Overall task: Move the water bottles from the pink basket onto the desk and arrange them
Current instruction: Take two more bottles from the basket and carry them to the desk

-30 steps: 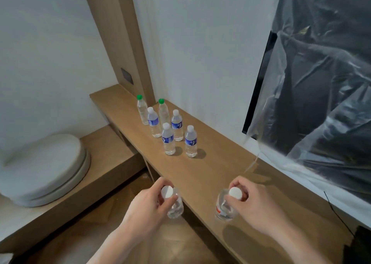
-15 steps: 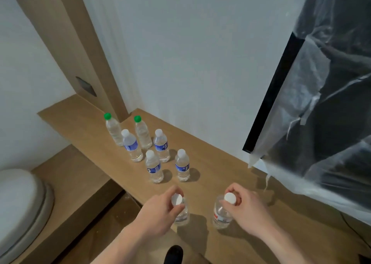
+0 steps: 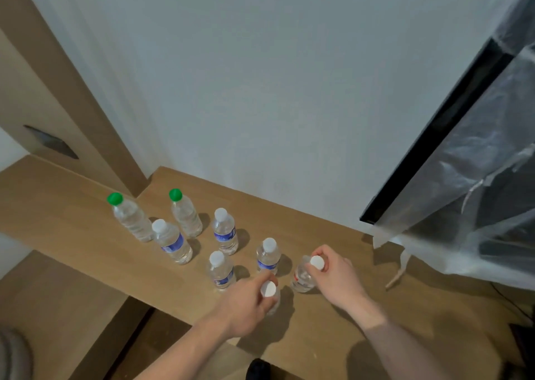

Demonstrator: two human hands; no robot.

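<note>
A wooden desk [image 3: 72, 229] runs along a pale wall [image 3: 260, 76], with a tall wooden panel [image 3: 43, 90] rising at its far left corner and a dark screen wrapped in clear plastic sheeting [image 3: 477, 177] leaning over its right end. Six water bottles stand upright in two rows toward the desk's back edge: a pair with green caps, the left green-capped bottle [image 3: 128, 217] and the right green-capped bottle [image 3: 185, 213], farthest away, then four white-capped, blue-labelled ones, namely the left middle bottle [image 3: 172, 242], the right middle bottle [image 3: 225, 232], the left near bottle [image 3: 220, 271] and the right near bottle [image 3: 268, 256]. Just in front of these, near the desk's front edge, the left hand [image 3: 246, 307] has its fingers curled round the neck of a white-capped bottle [image 3: 269, 293], and the right hand [image 3: 337, 278] pinches the top of a red-labelled bottle [image 3: 304, 278] that stands beside the right near bottle. Whether either held bottle rests on the wood cannot be told.
</note>
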